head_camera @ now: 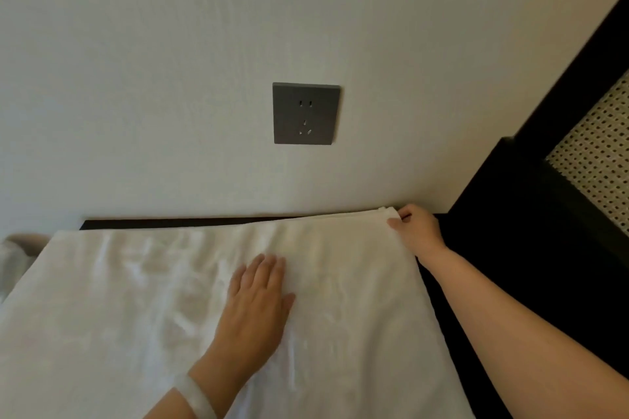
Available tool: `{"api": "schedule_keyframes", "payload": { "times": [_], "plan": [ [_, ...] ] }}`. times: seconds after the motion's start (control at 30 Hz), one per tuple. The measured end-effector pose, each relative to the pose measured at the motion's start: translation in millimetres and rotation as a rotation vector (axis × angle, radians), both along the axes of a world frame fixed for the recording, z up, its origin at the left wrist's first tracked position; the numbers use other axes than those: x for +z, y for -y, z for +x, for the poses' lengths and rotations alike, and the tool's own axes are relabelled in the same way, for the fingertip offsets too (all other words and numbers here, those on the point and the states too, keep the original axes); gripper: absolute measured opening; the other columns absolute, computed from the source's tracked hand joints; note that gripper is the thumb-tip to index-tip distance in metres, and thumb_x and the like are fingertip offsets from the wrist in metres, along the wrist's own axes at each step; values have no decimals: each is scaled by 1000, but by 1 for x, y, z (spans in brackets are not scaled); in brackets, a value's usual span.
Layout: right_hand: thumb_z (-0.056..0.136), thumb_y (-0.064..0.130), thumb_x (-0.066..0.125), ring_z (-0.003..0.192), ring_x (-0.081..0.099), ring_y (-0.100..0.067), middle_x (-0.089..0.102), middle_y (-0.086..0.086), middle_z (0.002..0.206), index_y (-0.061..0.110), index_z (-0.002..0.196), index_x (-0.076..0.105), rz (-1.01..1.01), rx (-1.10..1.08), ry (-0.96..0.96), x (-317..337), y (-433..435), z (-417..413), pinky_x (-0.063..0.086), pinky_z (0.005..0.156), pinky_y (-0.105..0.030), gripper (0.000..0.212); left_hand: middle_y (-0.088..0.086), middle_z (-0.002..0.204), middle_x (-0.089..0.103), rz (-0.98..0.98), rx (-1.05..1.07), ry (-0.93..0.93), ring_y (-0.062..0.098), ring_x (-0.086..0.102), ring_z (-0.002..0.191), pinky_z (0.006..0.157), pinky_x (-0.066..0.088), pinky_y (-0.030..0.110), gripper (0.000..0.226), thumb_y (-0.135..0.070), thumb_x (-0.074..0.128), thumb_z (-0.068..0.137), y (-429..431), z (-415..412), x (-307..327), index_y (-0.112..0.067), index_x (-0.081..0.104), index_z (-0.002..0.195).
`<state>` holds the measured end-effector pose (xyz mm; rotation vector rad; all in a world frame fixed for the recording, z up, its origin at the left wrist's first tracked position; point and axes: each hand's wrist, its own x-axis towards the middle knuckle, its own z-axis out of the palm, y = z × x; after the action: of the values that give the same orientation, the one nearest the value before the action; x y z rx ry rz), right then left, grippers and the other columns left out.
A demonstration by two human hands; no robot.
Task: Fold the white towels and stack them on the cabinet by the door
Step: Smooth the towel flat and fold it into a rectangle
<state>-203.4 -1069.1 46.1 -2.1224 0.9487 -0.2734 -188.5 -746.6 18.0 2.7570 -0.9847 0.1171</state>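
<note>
Left hand (258, 303) flat on towel (119, 299) | right hand (413, 230) pinches its corner

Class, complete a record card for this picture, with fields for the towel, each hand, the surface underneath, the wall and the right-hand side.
Towel: white towel, spread out, lightly creased
Surface: dark surface under the towel, against the wall
Left hand: left hand flat, palm down on the towel; white bangle on wrist
Right hand: right hand pinches the far right corner
Wall: grey socket
Right side: cane panel, dark frame
</note>
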Motion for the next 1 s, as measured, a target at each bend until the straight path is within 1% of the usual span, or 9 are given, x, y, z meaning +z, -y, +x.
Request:
{"api": "schedule_keyframes", "payload": {
  "times": [0.17,0.3,0.4,0.53,0.63,0.77,0.83,0.9,1.0],
  "plan": [
    [87,14,71,77,56,-22,60,0,74,6,83,63,-7,-59,23,-4,7,2,37,66,-29,12,8,151,45,102,34,-37,36,40,139,109,16,57,66,-56,10,102,-2,21,-15,-22,46,145],
    [89,17,69,80,60,-23,65,-3,79,12,77,64,98,-55,23,-2,8,8,45,70,-31,14,8,154,40,138,54,-59,34,34,143,110,16,61,64,-59,11,101,2,29,-17,-28,39,150],
    [89,6,68,83,63,-22,68,-5,88,10,86,67,211,-17,44,-1,7,10,50,75,-33,5,6,156,37,138,73,-61,32,30,145,111,16,62,64,-58,12,100,3,26,-17,-29,37,151],
    [86,17,73,74,59,-22,63,-2,73,12,68,60,140,-55,-3,1,4,10,41,59,-28,22,6,157,37,142,77,-60,31,30,146,111,16,61,63,-57,14,100,3,25,-16,-28,38,151],
    [92,23,66,71,54,-19,58,-2,74,11,72,55,231,-74,-7,13,-7,-4,38,54,-28,27,5,157,36,136,85,-54,30,30,146,112,16,61,63,-57,15,99,3,25,-18,-29,38,151],
    [94,24,64,82,63,-23,66,-10,90,3,89,59,326,-39,-124,15,-16,-62,54,74,-39,23,4,158,35,120,91,-42,29,28,147,114,18,62,63,-56,20,97,3,25,-20,-29,37,151],
    [95,27,63,88,67,-27,70,-11,93,4,93,65,301,-41,-187,9,-23,-95,56,81,-43,23,5,158,34,123,93,-36,29,27,148,114,20,64,64,-56,19,97,4,25,-20,-28,37,152],
    [96,27,62,85,68,-31,70,-14,88,5,90,64,233,-29,-219,3,-36,-121,53,71,-36,23,3,160,30,119,104,-49,27,21,149,116,16,63,66,-58,15,96,5,24,-17,-30,32,154],
    [97,25,62,78,63,-20,64,-4,85,9,89,54,57,30,-235,-3,-59,-145,45,60,-28,20,-2,165,10,106,106,-57,22,2,152,119,0,58,73,-61,0,90,5,23,-14,-35,13,157]
  ]
}}
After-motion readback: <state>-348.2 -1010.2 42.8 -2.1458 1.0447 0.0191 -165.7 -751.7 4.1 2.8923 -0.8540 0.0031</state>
